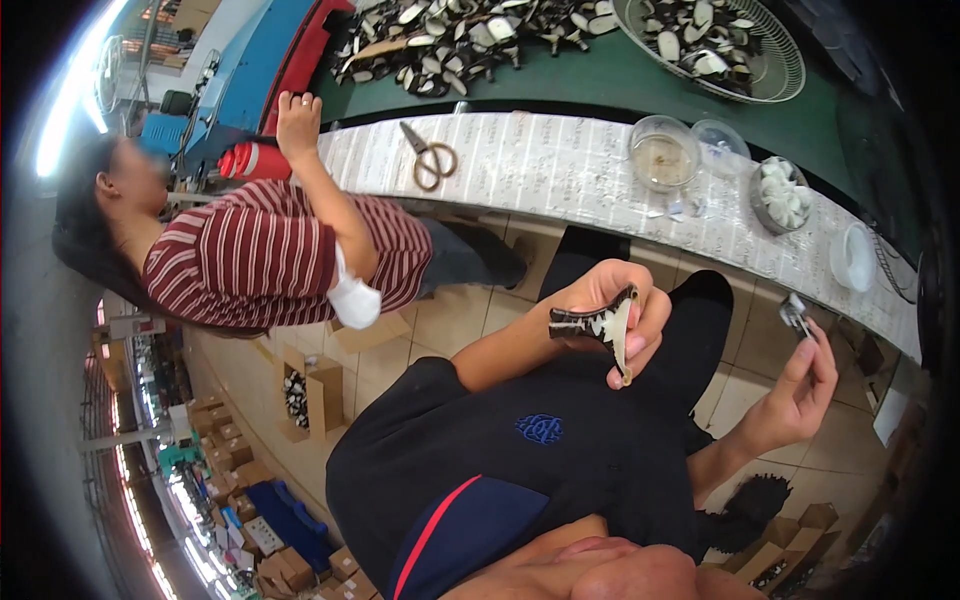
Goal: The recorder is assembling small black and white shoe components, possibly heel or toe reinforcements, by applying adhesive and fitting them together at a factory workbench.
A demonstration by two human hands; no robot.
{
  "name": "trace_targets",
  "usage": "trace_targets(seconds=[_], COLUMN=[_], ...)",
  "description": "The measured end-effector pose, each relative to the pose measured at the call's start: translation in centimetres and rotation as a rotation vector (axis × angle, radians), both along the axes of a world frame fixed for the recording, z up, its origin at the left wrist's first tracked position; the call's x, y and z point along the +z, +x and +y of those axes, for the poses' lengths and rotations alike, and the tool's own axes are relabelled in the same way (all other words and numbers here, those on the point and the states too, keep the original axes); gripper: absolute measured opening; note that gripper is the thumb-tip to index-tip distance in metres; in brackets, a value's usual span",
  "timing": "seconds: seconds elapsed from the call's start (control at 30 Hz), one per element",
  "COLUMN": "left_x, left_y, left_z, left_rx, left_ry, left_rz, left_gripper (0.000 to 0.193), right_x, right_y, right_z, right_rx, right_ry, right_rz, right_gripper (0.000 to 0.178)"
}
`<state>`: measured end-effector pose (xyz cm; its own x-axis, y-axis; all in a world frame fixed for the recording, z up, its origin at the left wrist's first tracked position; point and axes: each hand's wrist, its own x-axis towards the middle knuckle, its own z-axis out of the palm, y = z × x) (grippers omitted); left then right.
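My left hand [648, 318] is closed round a black shoe heel [590, 324] with a pale, curved face, held above my lap. Its fingers wrap behind the piece, so part of it is hidden. To the right, my right hand [800, 392] pinches small metal tweezers [800, 322] with a white tuft at the tip, apart from the heel. Beyond the hands, on the table edge, stand a bowl of white cotton balls [781, 195] and a clear round tub [664, 154] with pale contents.
Scissors [428, 158] lie on the paper-covered table strip [540, 150]. Behind are a heap of heels [450, 50] and a wire basket [779, 78] of more. A clear cup [853, 257] stands at right. A co-worker in a striped shirt [270, 250] sits left, near cardboard boxes [322, 392].
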<state>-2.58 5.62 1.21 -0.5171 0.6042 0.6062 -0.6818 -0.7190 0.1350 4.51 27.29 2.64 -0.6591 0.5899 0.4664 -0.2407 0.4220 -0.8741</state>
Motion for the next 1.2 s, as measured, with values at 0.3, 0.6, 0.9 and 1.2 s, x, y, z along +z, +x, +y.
trace_targets(seconds=[0.3, 0.6, 0.9, 1.2], left_x=[2.8, -7.8, -9.4, -11.5], left_y=[-15.1, -35.5, -33.7, -39.0], left_z=[0.7, -5.8, 3.4, 12.5], left_rx=[0.722, 1.576, 1.474, 1.463], left_ry=[-1.079, -2.073, -1.666, -1.992], left_rz=[0.702, 0.951, 1.238, 1.277], left_gripper=[0.040, 0.041, 0.035, 0.034], right_x=[0.2, -1.9, -1.8, -2.2], right_y=[0.2, 2.9, 1.9, 3.6], right_z=[1.4, 2.8, 2.6, 4.0], right_rx=[-0.070, -0.159, -0.145, -0.235], right_ry=[0.008, 0.019, 0.018, 0.044], right_rz=[-0.074, -0.025, -0.160, -0.165], right_gripper=[0.005, 0.009, 0.007, 0.006])
